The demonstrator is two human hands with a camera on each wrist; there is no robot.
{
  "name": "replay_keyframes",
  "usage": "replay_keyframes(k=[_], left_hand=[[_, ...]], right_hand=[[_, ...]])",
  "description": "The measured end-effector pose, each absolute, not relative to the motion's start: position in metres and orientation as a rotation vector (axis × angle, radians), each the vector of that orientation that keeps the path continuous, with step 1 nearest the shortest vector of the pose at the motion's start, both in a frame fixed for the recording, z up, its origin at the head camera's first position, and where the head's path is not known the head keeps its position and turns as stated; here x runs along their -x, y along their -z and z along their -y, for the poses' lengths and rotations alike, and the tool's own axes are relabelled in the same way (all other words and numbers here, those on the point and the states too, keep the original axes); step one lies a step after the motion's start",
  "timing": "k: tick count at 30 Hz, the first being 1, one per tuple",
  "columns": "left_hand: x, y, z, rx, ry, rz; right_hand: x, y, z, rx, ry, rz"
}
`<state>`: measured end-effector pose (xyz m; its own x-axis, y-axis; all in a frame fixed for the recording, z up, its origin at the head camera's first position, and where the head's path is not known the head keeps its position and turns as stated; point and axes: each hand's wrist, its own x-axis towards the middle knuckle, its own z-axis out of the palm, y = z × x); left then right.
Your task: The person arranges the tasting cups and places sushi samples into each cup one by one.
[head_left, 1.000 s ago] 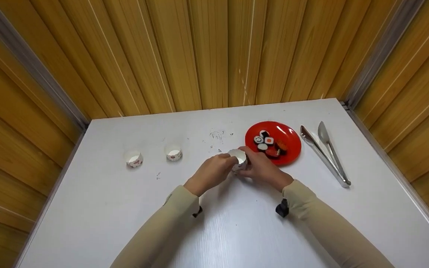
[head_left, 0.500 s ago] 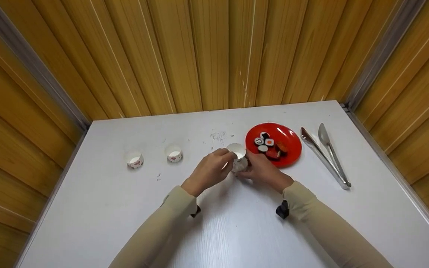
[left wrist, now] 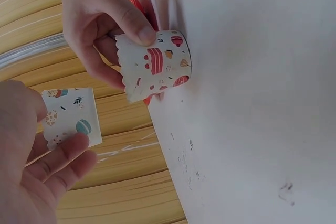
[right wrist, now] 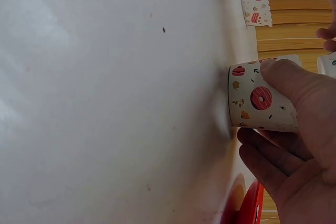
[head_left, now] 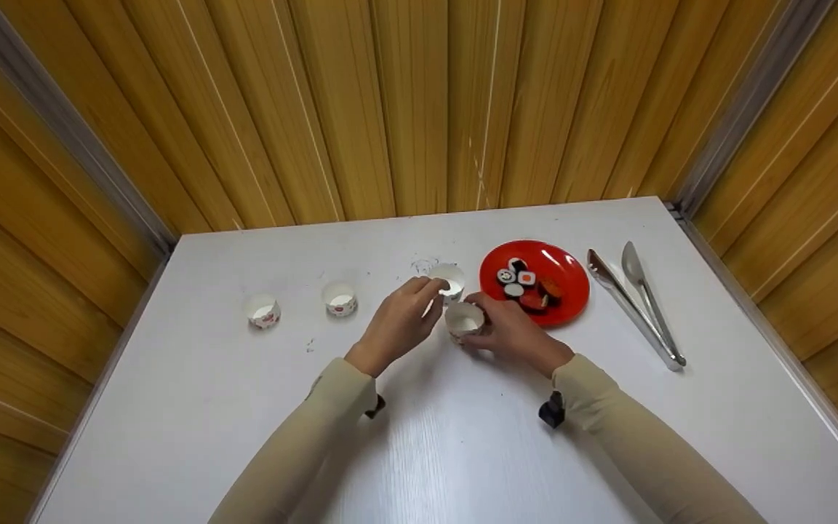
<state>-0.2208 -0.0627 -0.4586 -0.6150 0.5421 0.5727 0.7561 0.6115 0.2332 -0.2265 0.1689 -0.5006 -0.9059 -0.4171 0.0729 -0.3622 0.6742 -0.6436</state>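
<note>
My left hand (head_left: pixel 398 318) pinches a paper baking cup (left wrist: pixel 73 109) with teal and orange pastry prints, held up off the table. Low at the tabletop, my right hand (head_left: pixel 515 331) grips a second paper baking cup (right wrist: pixel 257 97), printed with red doughnuts and cakes and with a scalloped rim. Its thumb presses one side while the fingers wrap the other. In the head view the left hand's cup sits just beyond and left of the right hand's cup, both with white insides facing up.
Two more printed baking cups (head_left: pixel 264 313) (head_left: pixel 340 300) stand on the white table (head_left: pixel 208 407) to the left. A red plate (head_left: pixel 572 291) with several sushi pieces lies behind the right hand. Metal tongs (head_left: pixel 633 306) rest farther right, and wooden panels (head_left: pixel 419 109) enclose the table.
The left hand has drawn its cup up out of the right hand's cup and carried it left and away. The right hand stays almost in place with its own cup.
</note>
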Motion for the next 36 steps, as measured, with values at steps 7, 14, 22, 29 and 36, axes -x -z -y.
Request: replay_keyframes(k=[7, 14, 22, 29, 36], left_hand=[[0.228, 0.461, 0.069, 0.98, 0.641, 2.448], [0.234, 0.464, 0.074, 0.943, 0.652, 2.514], [0.241, 0.468, 0.077, 0.901, 0.646, 2.565], [0.248, 0.473, 0.08, 0.873, 0.657, 2.592], [0.254, 0.472, 0.079, 0.793, 0.606, 2.708]], right_hand=[[0.226, 0.5, -0.169, 0.675, 1.059, -2.798], [0.226, 0.5, -0.17, 0.66, 1.028, -2.798], [0.226, 0.502, -0.17, 0.701, 1.018, -2.818], [0.225, 0.502, -0.17, 0.671, 1.017, -2.804], [0.224, 0.5, -0.169, 0.624, 0.99, -2.798]])
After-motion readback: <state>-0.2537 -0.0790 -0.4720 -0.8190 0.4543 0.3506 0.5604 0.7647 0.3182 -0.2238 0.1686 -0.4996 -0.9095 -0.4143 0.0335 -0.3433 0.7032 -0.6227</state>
